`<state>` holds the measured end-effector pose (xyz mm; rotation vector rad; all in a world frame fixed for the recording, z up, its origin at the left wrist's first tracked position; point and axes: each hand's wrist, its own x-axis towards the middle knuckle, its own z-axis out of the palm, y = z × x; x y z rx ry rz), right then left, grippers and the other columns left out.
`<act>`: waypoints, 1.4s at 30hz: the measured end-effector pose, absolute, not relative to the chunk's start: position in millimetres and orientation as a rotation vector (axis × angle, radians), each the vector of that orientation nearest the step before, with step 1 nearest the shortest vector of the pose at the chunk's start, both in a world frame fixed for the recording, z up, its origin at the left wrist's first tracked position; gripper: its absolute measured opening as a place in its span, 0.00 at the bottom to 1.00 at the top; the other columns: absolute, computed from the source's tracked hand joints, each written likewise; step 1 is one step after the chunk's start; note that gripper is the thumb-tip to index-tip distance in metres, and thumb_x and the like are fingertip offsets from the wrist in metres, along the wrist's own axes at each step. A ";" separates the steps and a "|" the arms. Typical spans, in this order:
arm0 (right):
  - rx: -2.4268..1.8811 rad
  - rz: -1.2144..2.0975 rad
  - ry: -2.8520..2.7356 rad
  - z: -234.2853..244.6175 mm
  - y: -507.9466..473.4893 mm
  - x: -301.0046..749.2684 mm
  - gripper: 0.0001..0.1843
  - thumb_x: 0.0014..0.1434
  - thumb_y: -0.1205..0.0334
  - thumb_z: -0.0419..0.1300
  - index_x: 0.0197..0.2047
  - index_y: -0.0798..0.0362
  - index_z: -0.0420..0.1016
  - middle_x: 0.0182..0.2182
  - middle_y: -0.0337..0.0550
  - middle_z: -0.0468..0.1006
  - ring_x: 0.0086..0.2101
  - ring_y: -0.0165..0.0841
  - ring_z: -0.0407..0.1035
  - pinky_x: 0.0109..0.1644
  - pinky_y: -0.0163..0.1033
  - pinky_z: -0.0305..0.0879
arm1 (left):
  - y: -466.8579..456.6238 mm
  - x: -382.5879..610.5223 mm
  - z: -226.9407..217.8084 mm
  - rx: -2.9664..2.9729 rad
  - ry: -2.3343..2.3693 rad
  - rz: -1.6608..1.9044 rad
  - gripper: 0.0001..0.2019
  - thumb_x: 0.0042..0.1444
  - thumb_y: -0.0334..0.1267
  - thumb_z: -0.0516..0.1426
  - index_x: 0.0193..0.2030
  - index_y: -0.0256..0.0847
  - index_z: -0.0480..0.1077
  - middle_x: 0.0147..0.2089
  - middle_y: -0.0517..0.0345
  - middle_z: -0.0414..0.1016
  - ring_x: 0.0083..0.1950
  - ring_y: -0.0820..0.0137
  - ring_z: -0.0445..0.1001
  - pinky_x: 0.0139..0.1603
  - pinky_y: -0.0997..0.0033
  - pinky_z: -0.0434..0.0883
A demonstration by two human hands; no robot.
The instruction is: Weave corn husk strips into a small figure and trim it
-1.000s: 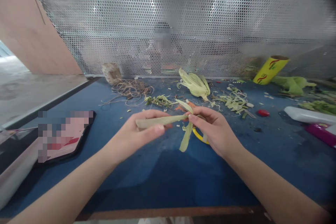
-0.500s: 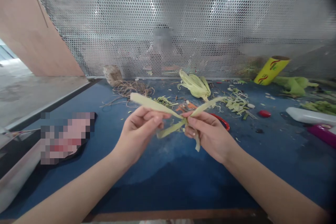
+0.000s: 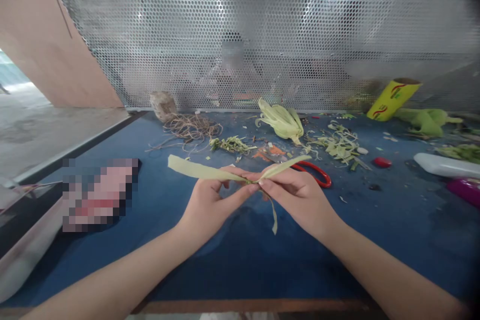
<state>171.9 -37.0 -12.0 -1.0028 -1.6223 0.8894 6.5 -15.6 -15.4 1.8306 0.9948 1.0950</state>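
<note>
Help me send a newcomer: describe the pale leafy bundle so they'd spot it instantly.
Find the blue table below the perforated metal screen. Near its far edge, beyond the right hand, lies the bundle. Unlike the shredded scraps on either side, its broad leaves join at one stubby end.

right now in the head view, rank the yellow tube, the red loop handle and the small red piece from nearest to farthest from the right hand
From the right hand:
1. Red loop handle: just beyond the knuckles.
2. Small red piece: on the table, farther right.
3. Yellow tube: far right, back by the perforated screen.
</note>
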 end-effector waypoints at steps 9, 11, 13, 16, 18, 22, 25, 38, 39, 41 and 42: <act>-0.930 0.746 -1.545 -12.9 -37.2 175.1 0.07 0.54 0.64 0.59 0.31 0.45 0.79 0.30 0.40 0.78 0.36 0.35 0.70 0.42 0.42 0.66 | -18.9 10.6 -10.8 1.915 0.971 1.149 0.02 0.46 0.32 0.60 0.30 0.40 0.74 0.33 0.56 0.77 0.38 0.67 0.73 0.44 0.68 0.68; -0.971 0.712 -1.540 -12.6 -37.8 176.2 0.07 0.53 0.64 0.59 0.31 0.46 0.79 0.30 0.41 0.78 0.37 0.36 0.70 0.42 0.43 0.65 | -18.9 10.1 -9.9 1.914 0.975 1.139 0.02 0.46 0.32 0.60 0.29 0.40 0.75 0.33 0.56 0.78 0.38 0.66 0.73 0.45 0.68 0.69; -0.986 0.715 -1.540 -13.0 -37.2 177.2 0.06 0.53 0.63 0.59 0.31 0.46 0.79 0.31 0.42 0.78 0.37 0.36 0.69 0.41 0.43 0.65 | -19.0 8.8 -9.4 1.875 0.987 1.131 0.01 0.46 0.33 0.61 0.28 0.40 0.75 0.33 0.56 0.78 0.40 0.65 0.74 0.45 0.67 0.69; -0.965 0.844 -1.502 -14.0 -33.5 178.0 0.05 0.53 0.61 0.58 0.30 0.48 0.77 0.30 0.41 0.77 0.34 0.35 0.70 0.38 0.40 0.66 | -18.6 6.4 -7.3 1.791 0.984 1.057 0.05 0.45 0.35 0.62 0.31 0.39 0.75 0.38 0.54 0.77 0.43 0.63 0.73 0.47 0.66 0.69; -0.983 0.969 -1.490 -14.6 -30.7 177.9 0.05 0.53 0.61 0.58 0.32 0.50 0.75 0.30 0.40 0.76 0.32 0.33 0.70 0.37 0.39 0.65 | -18.3 5.2 -4.6 1.732 0.970 0.968 0.11 0.45 0.36 0.62 0.38 0.39 0.74 0.41 0.54 0.76 0.44 0.63 0.73 0.46 0.66 0.70; -1.020 1.075 -1.644 -15.3 -28.8 175.7 0.14 0.48 0.61 0.63 0.40 0.50 0.72 0.37 0.42 0.76 0.36 0.34 0.69 0.39 0.39 0.64 | -18.7 5.0 -0.1 1.617 0.952 0.884 0.22 0.47 0.35 0.60 0.50 0.39 0.63 0.38 0.54 0.75 0.43 0.65 0.73 0.41 0.68 0.71; -1.023 0.948 -1.748 -15.1 -30.0 173.9 0.08 0.48 0.63 0.63 0.34 0.51 0.75 0.35 0.42 0.76 0.38 0.35 0.69 0.43 0.41 0.63 | -20.0 5.8 0.1 1.552 0.916 0.848 0.30 0.45 0.31 0.61 0.55 0.41 0.54 0.35 0.57 0.74 0.44 0.65 0.73 0.39 0.70 0.71; -0.953 0.441 -1.814 -15.2 -33.4 177.5 0.03 0.47 0.66 0.63 0.26 0.50 0.73 0.26 0.40 0.76 0.31 0.34 0.70 0.39 0.40 0.65 | -20.9 -0.3 0.9 1.641 0.924 0.807 0.34 0.46 0.33 0.61 0.60 0.42 0.52 0.30 0.55 0.77 0.51 0.60 0.69 0.42 0.63 0.71; -0.971 0.482 -1.788 -15.7 -33.4 177.1 0.02 0.47 0.66 0.63 0.26 0.50 0.72 0.26 0.40 0.76 0.31 0.34 0.70 0.38 0.39 0.65 | -21.2 -0.6 1.8 1.660 0.937 0.795 0.29 0.46 0.33 0.61 0.56 0.42 0.59 0.29 0.55 0.77 0.51 0.60 0.69 0.42 0.63 0.70; -1.003 0.578 -1.738 -16.6 -33.0 176.4 0.02 0.48 0.65 0.62 0.27 0.50 0.72 0.26 0.40 0.75 0.31 0.34 0.69 0.36 0.38 0.65 | -21.4 -1.1 3.3 1.722 0.981 0.783 0.13 0.46 0.34 0.61 0.41 0.41 0.71 0.30 0.54 0.77 0.50 0.59 0.70 0.45 0.63 0.69; -1.019 0.619 -1.720 -16.9 -32.6 176.1 0.01 0.49 0.65 0.61 0.27 0.50 0.72 0.26 0.40 0.75 0.31 0.34 0.69 0.36 0.38 0.65 | -21.3 -1.3 3.8 1.764 0.997 0.778 0.06 0.46 0.35 0.61 0.33 0.41 0.73 0.31 0.54 0.77 0.50 0.60 0.70 0.47 0.62 0.68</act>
